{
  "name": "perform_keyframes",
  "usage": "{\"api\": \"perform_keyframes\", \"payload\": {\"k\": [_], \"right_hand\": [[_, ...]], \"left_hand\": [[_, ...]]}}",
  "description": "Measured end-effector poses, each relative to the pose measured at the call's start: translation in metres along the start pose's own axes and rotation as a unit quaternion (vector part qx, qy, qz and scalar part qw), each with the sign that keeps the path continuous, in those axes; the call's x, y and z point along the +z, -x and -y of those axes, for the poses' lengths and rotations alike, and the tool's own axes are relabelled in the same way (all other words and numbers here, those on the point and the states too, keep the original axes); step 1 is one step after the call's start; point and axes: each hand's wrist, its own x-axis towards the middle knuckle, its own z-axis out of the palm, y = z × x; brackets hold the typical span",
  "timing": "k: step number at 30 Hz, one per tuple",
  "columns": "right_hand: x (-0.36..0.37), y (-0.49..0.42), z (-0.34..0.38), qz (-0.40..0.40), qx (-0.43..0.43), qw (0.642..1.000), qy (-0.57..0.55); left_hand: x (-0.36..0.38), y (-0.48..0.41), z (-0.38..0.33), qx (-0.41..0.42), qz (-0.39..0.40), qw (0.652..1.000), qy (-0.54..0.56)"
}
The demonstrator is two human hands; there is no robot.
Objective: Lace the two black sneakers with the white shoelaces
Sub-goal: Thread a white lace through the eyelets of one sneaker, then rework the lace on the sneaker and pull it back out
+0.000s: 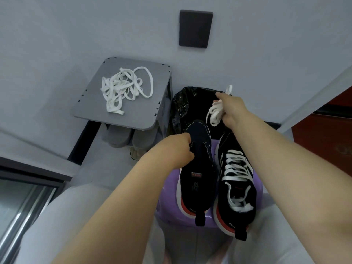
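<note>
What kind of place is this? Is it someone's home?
Probably a home, near the door perhaps: a grey shoe rack with slippers beneath, a bin lined with a black bag, and two black sneakers on a purple stool.

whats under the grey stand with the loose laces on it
Two grey slippers poke out beneath the grey stand. Its top covers the rest of them and anything further back.

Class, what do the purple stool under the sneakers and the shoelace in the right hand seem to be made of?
Purple stool: probably moulded plastic, glossy, showing soft highlights. Shoelace in the right hand: likely flat woven fabric, matt, bunching limply.
</note>
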Motion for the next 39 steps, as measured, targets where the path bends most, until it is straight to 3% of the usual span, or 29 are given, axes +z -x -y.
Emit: {"api": "perform_keyframes", "payload": {"k": [10, 15, 18, 20, 22, 25, 28, 32, 34, 39], "right_hand": [[-0.032, 0.024, 0.004, 0.011, -0.007, 0.994, 0.112], [-0.071, 0.075, 0.01, 0.074, -0.043, 0.982, 0.169], [-0.098, 0.114, -0.001, 0.105, -0.065, 0.938, 0.325], [-0.112, 0.135, -0.017, 0.103, -0.047, 0.867, 0.485], [-0.118, 0.151, -0.031, 0.12, 0.014, 0.812, 0.571], [-0.115, 0.163, -0.049, 0.163, 0.053, 0.808, 0.564], [-0.115, 0.16, -0.062, 0.134, -0.071, 0.769, 0.621], [-0.112, 0.154, -0.074, 0.133, -0.145, 0.793, 0.576], [-0.11, 0.149, -0.076, 0.129, -0.175, 0.784, 0.581], [-0.111, 0.142, -0.07, 0.097, -0.193, 0.786, 0.58]], "left_hand": [[-0.007, 0.007, 0.001, -0.012, 0.005, 0.999, -0.036], [-0.008, 0.014, 0.0, -0.026, 0.007, 0.999, -0.047], [-0.005, 0.018, 0.001, -0.025, 0.006, 0.998, -0.058], [-0.004, 0.019, 0.001, -0.022, 0.001, 0.997, -0.07], [-0.002, 0.021, 0.0, -0.02, -0.009, 0.996, -0.092], [0.002, 0.022, 0.0, -0.022, -0.036, 0.992, -0.115], [0.01, 0.02, -0.001, -0.027, -0.064, 0.989, -0.129], [0.02, 0.023, -0.019, 0.067, -0.13, 0.983, -0.113], [0.028, 0.025, -0.029, 0.122, -0.128, 0.978, -0.109], [0.047, 0.02, -0.033, 0.122, -0.161, 0.965, -0.166]]}}
